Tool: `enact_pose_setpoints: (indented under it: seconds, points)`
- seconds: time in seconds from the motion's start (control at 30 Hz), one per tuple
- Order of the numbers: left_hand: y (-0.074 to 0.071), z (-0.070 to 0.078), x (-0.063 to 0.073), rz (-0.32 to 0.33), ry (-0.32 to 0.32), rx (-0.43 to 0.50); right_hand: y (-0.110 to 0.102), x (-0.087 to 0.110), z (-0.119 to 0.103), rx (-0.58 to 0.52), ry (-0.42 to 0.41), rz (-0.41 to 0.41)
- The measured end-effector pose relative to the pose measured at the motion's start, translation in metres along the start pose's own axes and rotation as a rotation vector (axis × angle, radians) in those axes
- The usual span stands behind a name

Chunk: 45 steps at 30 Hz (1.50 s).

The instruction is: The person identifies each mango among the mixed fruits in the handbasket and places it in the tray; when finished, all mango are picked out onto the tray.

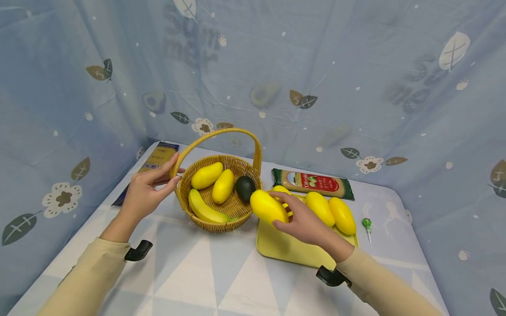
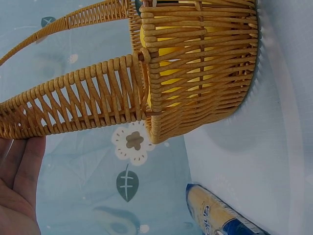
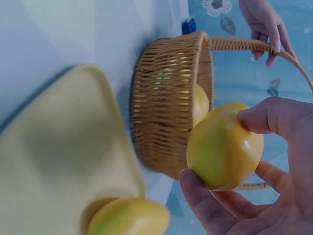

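Note:
My left hand grips the handle of a round wicker basket near its left base. In the left wrist view, the fingers meet the woven handle. Inside the basket lie two yellow mangoes, a banana and a dark avocado. My right hand holds another yellow mango between thumb and fingers, beside the basket's right rim. Greenish shading shows on this mango in the right wrist view.
Under my right hand is a yellow tray, with mangoes on it. A green-ended pasta packet lies behind the tray, a green lollipop to its right. Behind my left hand lies a blue-and-yellow packet. Patterned curtains enclose the table.

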<state>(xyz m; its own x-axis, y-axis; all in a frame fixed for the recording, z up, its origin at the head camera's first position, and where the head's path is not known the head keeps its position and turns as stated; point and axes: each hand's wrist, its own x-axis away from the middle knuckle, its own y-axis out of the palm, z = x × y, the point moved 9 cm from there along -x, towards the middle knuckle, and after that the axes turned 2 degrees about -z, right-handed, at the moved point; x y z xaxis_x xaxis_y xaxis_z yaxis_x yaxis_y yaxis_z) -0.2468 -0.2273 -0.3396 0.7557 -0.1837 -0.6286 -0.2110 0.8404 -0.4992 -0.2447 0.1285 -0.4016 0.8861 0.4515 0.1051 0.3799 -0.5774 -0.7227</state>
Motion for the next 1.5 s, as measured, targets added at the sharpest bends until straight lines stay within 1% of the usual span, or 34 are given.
enact_pose_setpoints:
  seconds: [0.17,0.33,0.5,0.67,0.83,1.13,1.33,1.5]
  points:
    - [0.0,0.001,0.001,0.0,0.011,0.004,0.0,0.014,0.019,0.02,0.052,0.032]
    - [0.0,0.001,0.0,0.006,0.011,-0.006,0.009,0.021,0.04,0.026,0.097,0.061]
    - [0.0,0.002,-0.001,0.003,0.011,-0.004,0.025,0.026,0.059,0.041,0.159,0.047]
    - [-0.001,0.001,-0.001,0.005,0.016,0.0,0.039,0.027,0.07,0.049,0.191,0.026]
    - [-0.001,0.0,-0.001,0.008,0.015,0.004,0.047,0.027,0.074,0.071,0.207,0.017]
    - [-0.001,-0.003,-0.001,0.015,0.004,-0.007,0.05,0.027,0.076,0.115,0.207,0.021]
    - [-0.001,-0.003,0.001,0.014,-0.007,-0.017,0.05,0.029,0.076,0.104,0.197,0.036]
    - [-0.001,-0.004,0.002,0.014,-0.017,-0.028,0.045,0.032,0.074,0.086,0.205,0.06]
